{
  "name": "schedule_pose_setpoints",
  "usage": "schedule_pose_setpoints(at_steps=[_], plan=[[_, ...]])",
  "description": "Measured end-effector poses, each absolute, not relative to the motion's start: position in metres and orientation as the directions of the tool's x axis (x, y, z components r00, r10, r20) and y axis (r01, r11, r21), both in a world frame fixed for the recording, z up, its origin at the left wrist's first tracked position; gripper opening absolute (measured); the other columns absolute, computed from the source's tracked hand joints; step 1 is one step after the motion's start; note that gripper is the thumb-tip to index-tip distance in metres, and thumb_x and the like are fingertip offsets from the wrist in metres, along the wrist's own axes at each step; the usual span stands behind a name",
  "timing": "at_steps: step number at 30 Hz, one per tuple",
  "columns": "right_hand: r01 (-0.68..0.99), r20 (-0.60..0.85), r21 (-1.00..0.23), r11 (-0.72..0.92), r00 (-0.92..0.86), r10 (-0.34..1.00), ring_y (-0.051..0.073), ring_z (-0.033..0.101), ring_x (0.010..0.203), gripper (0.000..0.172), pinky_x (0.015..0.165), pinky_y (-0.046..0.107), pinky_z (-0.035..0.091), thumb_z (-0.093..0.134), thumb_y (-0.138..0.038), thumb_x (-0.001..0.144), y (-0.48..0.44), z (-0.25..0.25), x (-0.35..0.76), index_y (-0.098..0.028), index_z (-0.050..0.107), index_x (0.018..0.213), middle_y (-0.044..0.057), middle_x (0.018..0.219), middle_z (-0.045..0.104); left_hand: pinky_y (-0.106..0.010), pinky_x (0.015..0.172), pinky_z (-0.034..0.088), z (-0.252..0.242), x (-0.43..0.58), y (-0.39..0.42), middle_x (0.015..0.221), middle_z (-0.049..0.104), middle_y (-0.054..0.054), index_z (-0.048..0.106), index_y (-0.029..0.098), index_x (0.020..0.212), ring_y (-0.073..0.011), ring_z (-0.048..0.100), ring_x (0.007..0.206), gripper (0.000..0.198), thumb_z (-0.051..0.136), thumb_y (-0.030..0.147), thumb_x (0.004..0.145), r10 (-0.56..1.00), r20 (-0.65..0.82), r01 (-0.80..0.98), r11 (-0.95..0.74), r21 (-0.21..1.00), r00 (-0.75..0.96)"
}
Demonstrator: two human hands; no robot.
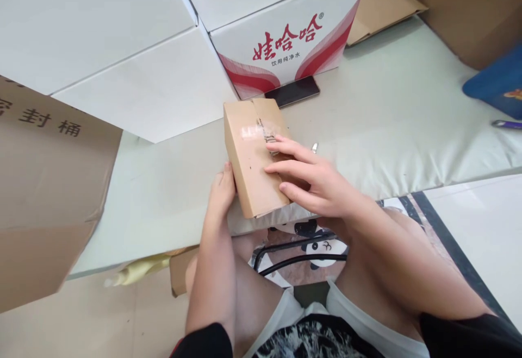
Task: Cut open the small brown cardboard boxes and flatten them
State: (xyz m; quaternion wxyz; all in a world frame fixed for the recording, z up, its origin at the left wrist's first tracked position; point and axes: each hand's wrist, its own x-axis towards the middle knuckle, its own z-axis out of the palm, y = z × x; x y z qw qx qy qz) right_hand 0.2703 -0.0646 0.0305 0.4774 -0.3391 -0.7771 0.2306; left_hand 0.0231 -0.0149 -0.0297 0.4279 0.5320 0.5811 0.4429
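A small brown cardboard box [261, 184] sits near the front edge of the covered table, its tape-covered face turned up and dark print partly under my fingers. My left hand [222, 189] grips its left side; the thumb shows, and the other fingers are mostly hidden. Spread across the box's upper face and right edge are the fingers of my right hand [310, 176], touching it without wrapping round. Just beyond that hand a small shiny object [315, 148] shows, too little of it to name. Behind the box lies a black phone [293, 92].
White cartons [281, 48] with red lettering are stacked at the back. A large brown carton [49, 184] stands at left. Flattened cardboard [383, 7], a blue container [497, 83] and a purple pen [508, 124] are at right. Below the table edge is a black metal frame [302, 249].
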Motion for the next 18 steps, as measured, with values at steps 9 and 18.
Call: schedule_pose_setpoints(at_steps=[9, 18], plan=[[0.24, 0.648, -0.699, 0.673, -0.186, 0.739, 0.027, 0.061, 0.126, 0.034, 0.109, 0.049, 0.052, 0.058, -0.026, 0.093, -0.066, 0.028, 0.259, -0.026, 0.063, 0.127, 0.012, 0.13, 0.065, -0.034, 0.083, 0.058, 0.004, 0.014, -0.018, 0.108, 0.07, -0.008, 0.067, 0.021, 0.103, -0.0235, 0.069, 0.109, 0.024, 0.063, 0.034, 0.083, 0.832, 0.392, 0.295, -0.29, 0.91, -0.392], [0.355, 0.55, -0.651, 0.67, -0.388, 0.74, 0.03, 0.047, 0.147, 0.038, 0.121, 0.056, 0.042, 0.048, -0.025, 0.099, -0.07, 0.016, 0.241, -0.024, 0.064, 0.134, 0.011, 0.141, 0.064, -0.045, 0.102, 0.054, 0.034, 0.004, -0.039, 0.107, 0.07, -0.005, 0.073, 0.026, 0.096, -0.0252, 0.066, 0.111, 0.026, 0.058, 0.048, 0.094, 0.772, 0.635, 0.283, -0.616, 0.735, 0.03]])
